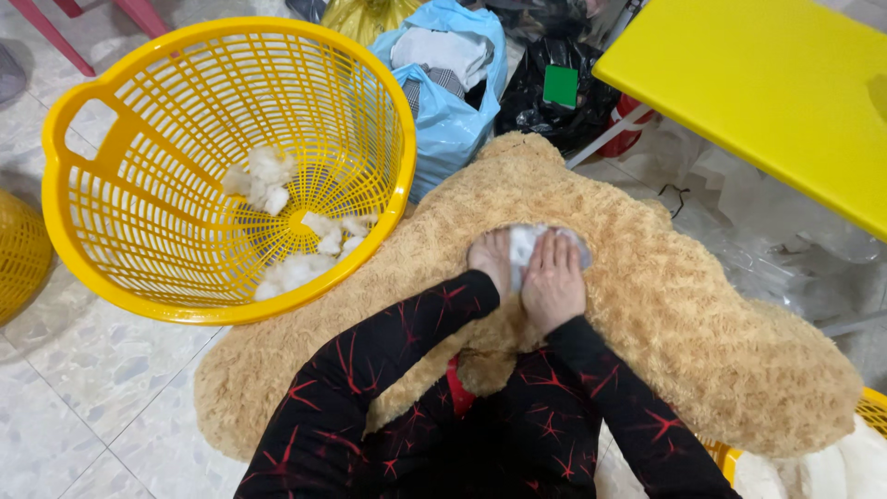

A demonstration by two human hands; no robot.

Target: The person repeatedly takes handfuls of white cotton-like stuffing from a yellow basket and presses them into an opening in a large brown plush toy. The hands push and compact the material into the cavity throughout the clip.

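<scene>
A big tan plush toy skin [647, 305] lies across my lap and the floor. Both my hands press into an opening in it where pale grey-white stuffing [524, 242] shows. My left hand [492, 259] is partly sunk into the opening beside the stuffing. My right hand [552, 282] lies on top, fingers closed over the stuffing. My sleeves are black with red streaks.
A yellow plastic laundry basket [111, 120] with several tufts of white stuffing [296, 268] stands at the left. Behind are a blue plastic bag [448, 125] of cloth, a black bag [545, 102] and a yellow table [776, 83] at right. Another yellow basket [873, 407] sits at lower right.
</scene>
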